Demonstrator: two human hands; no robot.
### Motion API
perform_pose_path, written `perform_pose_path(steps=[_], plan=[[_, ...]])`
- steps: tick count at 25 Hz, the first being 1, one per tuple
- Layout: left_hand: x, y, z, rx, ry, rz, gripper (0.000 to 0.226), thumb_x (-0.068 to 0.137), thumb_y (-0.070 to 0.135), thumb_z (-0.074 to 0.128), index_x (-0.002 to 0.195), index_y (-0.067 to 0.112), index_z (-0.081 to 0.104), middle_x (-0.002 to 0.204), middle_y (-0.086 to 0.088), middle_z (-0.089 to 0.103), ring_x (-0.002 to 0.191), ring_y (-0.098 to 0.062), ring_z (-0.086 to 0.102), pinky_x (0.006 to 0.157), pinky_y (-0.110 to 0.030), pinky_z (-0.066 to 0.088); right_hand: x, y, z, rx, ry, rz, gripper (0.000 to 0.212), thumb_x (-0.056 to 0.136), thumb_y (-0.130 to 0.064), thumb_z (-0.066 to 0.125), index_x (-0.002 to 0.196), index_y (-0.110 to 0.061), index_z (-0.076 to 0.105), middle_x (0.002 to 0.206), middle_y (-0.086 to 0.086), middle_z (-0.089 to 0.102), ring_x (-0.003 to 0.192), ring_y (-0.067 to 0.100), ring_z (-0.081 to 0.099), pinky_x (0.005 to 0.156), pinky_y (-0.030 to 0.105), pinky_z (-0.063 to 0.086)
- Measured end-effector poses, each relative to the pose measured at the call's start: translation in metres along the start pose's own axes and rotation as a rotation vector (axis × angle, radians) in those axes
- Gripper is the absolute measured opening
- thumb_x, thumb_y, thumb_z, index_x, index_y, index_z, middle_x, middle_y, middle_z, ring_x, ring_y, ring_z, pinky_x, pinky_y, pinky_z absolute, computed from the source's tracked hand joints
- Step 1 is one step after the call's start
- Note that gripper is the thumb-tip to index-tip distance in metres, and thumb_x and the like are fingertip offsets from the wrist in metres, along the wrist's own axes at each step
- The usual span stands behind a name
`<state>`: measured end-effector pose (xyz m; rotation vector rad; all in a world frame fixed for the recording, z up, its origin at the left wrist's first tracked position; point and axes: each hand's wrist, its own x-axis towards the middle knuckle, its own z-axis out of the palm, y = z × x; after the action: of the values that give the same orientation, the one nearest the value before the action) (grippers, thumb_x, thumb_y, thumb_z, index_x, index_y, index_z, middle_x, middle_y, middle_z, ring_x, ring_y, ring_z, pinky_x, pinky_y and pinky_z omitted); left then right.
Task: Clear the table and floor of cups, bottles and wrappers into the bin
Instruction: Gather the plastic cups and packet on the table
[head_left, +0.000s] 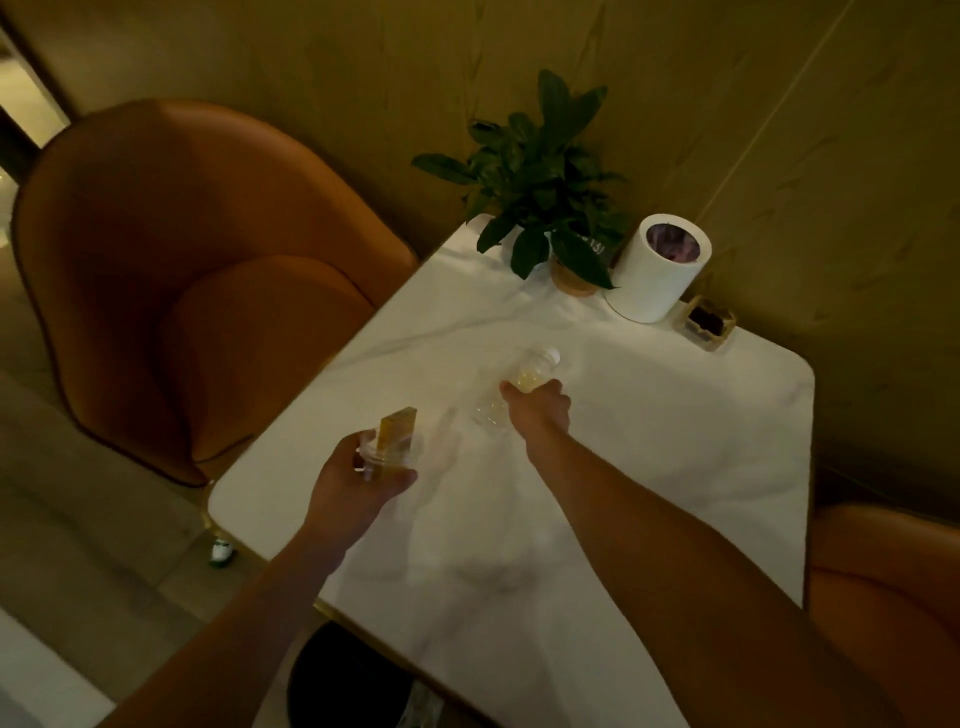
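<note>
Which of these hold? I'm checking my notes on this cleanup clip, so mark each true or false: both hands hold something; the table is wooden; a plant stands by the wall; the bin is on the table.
1. Both hands hold something: true. The left hand holds a clear cup, the right hand a plastic bottle.
2. Table is wooden: false. The table is white marble-look.
3. Plant by the wall: true.
4. Bin on table: false. The black bin sits on the floor.

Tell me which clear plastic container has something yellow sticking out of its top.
The clear cup in the left hand, with a yellow packet poking out. The bottle under the right hand has a white cap instead.
</note>
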<state>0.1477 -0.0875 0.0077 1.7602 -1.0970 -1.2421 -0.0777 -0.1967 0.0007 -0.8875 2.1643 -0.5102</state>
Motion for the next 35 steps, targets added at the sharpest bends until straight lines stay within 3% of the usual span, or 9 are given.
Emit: perform_pose_path(steps=[4,7,11,15,18,21,27,31,35], plan=[[0.02,0.002,-0.007,-0.012,0.036,-0.031,0.053,0.068,0.023,0.086,0.114,0.027,0.059,0.097,0.01,0.067,0.089,-0.012,0.065,0.072,-0.031,0.048,0.026,-0.016,0.026,-0.071,0.017,0.096,0.108,0.072,-0.065,0.069,0.146,-0.002,0.023,0.143,0.018,0.04,0.129,0.039,0.045,0.103,0.046,0.041],[0.029,0.0,-0.01,-0.01,0.051,-0.031,0.047,0.069,0.023,0.085,0.11,0.026,0.062,0.093,0.011,0.069,0.086,-0.008,0.065,0.067,-0.025,0.046,0.039,-0.01,0.031,-0.121,0.023,0.131,0.11,0.07,-0.06,0.074,0.146,0.0,0.023,0.143,0.018,0.041,0.127,0.038,0.048,0.101,0.045,0.043],[0.033,0.004,-0.008,-0.03,0.06,-0.04,0.046,0.071,0.021,0.084,0.112,0.021,0.063,0.093,0.009,0.07,0.083,-0.004,0.066,0.064,-0.02,0.045,0.044,0.006,0.024,0.119,-0.057,0.175,0.086,0.064,-0.044,0.083,0.132,-0.005,0.047,0.128,0.015,0.058,0.112,0.035,0.06,0.093,0.048,0.054],[0.031,0.004,-0.005,-0.086,0.07,-0.094,0.05,0.07,0.021,0.085,0.112,0.013,0.059,0.102,-0.006,0.071,0.092,-0.024,0.069,0.081,-0.041,0.055,0.029,0.02,0.015,0.398,-0.155,0.208,0.065,0.06,-0.023,0.09,0.116,-0.007,0.06,0.098,0.007,0.064,0.084,0.026,0.063,0.082,0.046,0.059],[0.027,0.0,-0.004,-0.086,0.056,-0.101,0.047,0.07,0.023,0.085,0.109,0.014,0.06,0.103,-0.007,0.071,0.094,-0.027,0.069,0.087,-0.048,0.054,0.013,0.032,0.011,0.481,-0.235,0.234,0.062,0.058,-0.021,0.091,0.111,-0.006,0.063,0.103,0.009,0.067,0.083,0.027,0.065,0.083,0.054,0.058],[0.021,-0.002,-0.002,-0.082,0.054,-0.098,0.049,0.07,0.024,0.085,0.11,0.014,0.059,0.103,-0.006,0.071,0.093,-0.025,0.069,0.082,-0.045,0.055,-0.002,0.044,0.007,0.435,-0.262,0.16,0.061,0.059,-0.025,0.09,0.113,-0.007,0.067,0.109,0.009,0.071,0.095,0.028,0.068,0.087,0.051,0.058],[0.001,-0.011,-0.002,-0.059,0.074,-0.088,0.048,0.069,0.032,0.085,0.109,0.02,0.061,0.101,-0.003,0.07,0.093,-0.025,0.068,0.081,-0.044,0.056,-0.044,0.061,-0.004,0.254,-0.181,-0.035,0.059,0.058,-0.033,0.089,0.107,-0.014,0.061,0.102,0.001,0.07,0.092,0.023,0.068,0.076,0.036,0.057],[-0.018,-0.011,-0.004,0.009,0.082,-0.058,0.064,0.061,0.048,0.076,0.115,0.018,0.062,0.102,-0.003,0.07,0.091,-0.021,0.068,0.078,-0.038,0.055,-0.069,0.069,-0.011,0.125,-0.138,-0.164,0.069,0.057,-0.035,0.089,0.114,-0.017,0.055,0.108,0.0,0.065,0.095,0.022,0.066,0.08,0.039,0.058],[-0.047,-0.021,-0.014,0.027,0.11,-0.054,0.065,0.063,0.046,0.076,0.118,0.015,0.062,0.103,-0.003,0.069,0.092,-0.021,0.067,0.077,-0.035,0.051,-0.094,0.083,-0.013,-0.018,-0.135,-0.274,0.073,0.058,-0.038,0.086,0.119,-0.014,0.054,0.114,0.006,0.06,0.102,0.026,0.063,0.089,0.044,0.055]])
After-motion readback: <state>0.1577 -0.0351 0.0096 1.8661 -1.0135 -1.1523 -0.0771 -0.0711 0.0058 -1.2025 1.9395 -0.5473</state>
